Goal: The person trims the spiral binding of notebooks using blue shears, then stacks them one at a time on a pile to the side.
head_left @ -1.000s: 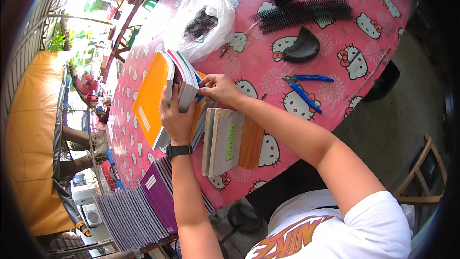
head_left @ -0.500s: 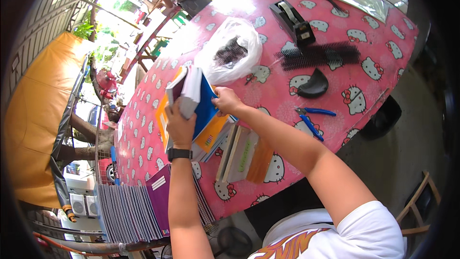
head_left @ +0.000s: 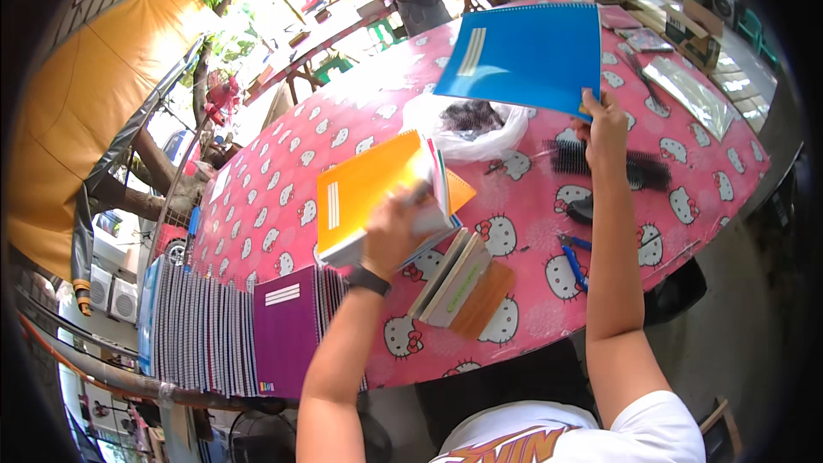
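Note:
My right hand (head_left: 604,124) is raised over the table and grips a blue notebook (head_left: 527,56) by its lower right corner, holding it up in the air. My left hand (head_left: 396,227) clasps a stack of notebooks (head_left: 377,197) with an orange one on top, tilted above the pink table (head_left: 283,197). A black watch sits on my left wrist. Below the stack, a few thin books and a brown pad (head_left: 467,283) lie on the table.
A row of spiral notebooks with a purple one (head_left: 283,339) lies at the table's near left edge. A white plastic bag (head_left: 471,124), black binding combs (head_left: 609,163) and blue pliers (head_left: 573,261) lie further right. People stand at the far side among cardboard boxes.
My right hand has pulled the blue notebook off the stack and lifted it up and to the right. The left hand still holds the stack, with the orange cover now on top.

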